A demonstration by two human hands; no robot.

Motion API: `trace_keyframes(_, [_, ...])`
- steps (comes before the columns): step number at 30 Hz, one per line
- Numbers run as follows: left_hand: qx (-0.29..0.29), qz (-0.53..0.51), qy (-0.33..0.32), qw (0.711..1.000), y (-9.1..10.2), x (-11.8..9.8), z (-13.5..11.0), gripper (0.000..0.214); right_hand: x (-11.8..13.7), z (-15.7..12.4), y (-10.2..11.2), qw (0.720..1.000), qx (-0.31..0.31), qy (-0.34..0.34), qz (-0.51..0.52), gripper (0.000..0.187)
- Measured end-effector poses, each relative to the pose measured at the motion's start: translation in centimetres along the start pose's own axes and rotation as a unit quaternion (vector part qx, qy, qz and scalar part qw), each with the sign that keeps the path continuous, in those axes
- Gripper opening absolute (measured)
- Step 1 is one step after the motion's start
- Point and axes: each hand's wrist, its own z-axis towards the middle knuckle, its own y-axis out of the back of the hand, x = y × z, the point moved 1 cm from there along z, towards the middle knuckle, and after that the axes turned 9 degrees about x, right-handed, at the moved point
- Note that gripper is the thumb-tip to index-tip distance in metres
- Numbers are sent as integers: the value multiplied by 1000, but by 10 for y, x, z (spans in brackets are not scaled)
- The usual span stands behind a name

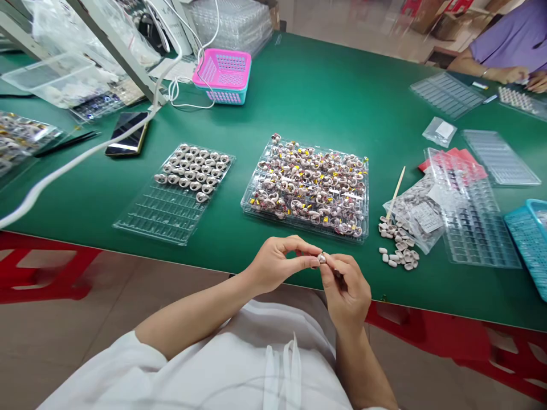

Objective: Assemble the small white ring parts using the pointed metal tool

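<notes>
Between the fingertips of both hands is a small pale rounded part, its details too small to make out. My left hand pinches it from the left with thumb and forefinger. From the right, my right hand closes on it, fingers curled. Just beyond the hands lies a clear tray full of small pale ring-shaped parts with yellow and red bits. Farther left, a clear compartment tray bears rows of pale parts in its far half. To the right lies a pile of loose pale shells.
A wooden stick and a plastic bag of parts lie by the pile. Clear trays and a blue basket stand right. A phone, white cable and pink basket are left. A co-worker sits far right.
</notes>
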Motion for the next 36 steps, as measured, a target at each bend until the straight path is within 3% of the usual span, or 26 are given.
trace_keyframes(8, [18, 50, -65, 996, 2, -8, -6, 13, -4, -3, 5, 992, 56, -70, 85, 22])
trace_keyframes(16, [5, 108, -155, 982, 0, -9, -7, 14, -4, -1, 5, 995, 45, -37, 77, 21])
trace_keyframes(21, [-7, 116, -140, 983, -1, -9, -9, 15, -3, 0, 5, 997, 47, -14, 60, 24])
trace_keyframes(28, [-14, 88, -118, 989, -5, -7, -9, 15, -2, 0, 6, 995, 38, -48, 73, 20])
trace_keyframes(36, [-23, 68, -123, 990, -5, -5, -7, 17, 0, 5, 6, 999, 38, 7, 26, 24])
